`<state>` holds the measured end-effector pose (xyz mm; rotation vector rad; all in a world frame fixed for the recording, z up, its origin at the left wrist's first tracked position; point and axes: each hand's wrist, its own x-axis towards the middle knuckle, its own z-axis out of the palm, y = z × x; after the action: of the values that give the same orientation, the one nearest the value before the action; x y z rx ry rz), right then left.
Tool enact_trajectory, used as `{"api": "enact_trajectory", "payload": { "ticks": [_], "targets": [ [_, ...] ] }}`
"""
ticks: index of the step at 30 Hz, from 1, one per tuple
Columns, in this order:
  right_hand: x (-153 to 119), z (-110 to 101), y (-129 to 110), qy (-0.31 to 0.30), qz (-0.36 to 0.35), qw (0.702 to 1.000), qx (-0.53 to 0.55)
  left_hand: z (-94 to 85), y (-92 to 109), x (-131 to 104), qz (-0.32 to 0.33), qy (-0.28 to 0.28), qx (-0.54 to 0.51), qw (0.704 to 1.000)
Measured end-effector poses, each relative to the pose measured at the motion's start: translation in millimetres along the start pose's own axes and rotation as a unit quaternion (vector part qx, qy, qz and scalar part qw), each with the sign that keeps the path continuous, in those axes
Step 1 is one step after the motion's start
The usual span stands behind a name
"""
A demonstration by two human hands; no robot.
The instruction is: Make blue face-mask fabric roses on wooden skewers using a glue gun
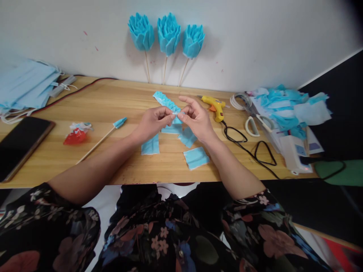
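Note:
Between my hands, over the middle of the table, is a small piece of blue fabric (176,113), mostly hidden by the fingers. My left hand (154,120) pinches one end of it between thumb and forefinger. At the other end, my right hand (197,119) pinches it the same way, with one finger raised. Just behind lies a row of folded blue petals (166,100). Several cut blue fabric squares lie below the hands, among them one square (196,158) to the right and another (151,145) under my left wrist.
Three blue fabric flowers (169,34) on sticks lean against the wall. A yellow glue gun (216,107), scissors (252,127) and blue scraps (292,107) are on the right. Leftward are a tipped stick (98,142), red plastic (76,136), a phone (24,145) and face masks (28,85).

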<state>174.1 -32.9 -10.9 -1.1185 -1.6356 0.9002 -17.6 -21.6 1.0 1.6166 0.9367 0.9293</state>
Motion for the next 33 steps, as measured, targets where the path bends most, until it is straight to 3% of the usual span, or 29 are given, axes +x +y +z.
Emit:
{"api": "enact_trajectory", "payload": {
  "ticks": [16, 33],
  "targets": [
    [0.8, -0.9, 2.8, 0.035, 0.02, 0.997, 0.066, -1.4, -2.5, 2.4, -0.001, 0.033, 0.007, 0.999],
    [1.4, -0.7, 0.7, 0.057, 0.003, 0.997, 0.05, -4.8, -4.4, 4.4, 0.02, 0.046, 0.027, 0.998]
  ]
}}
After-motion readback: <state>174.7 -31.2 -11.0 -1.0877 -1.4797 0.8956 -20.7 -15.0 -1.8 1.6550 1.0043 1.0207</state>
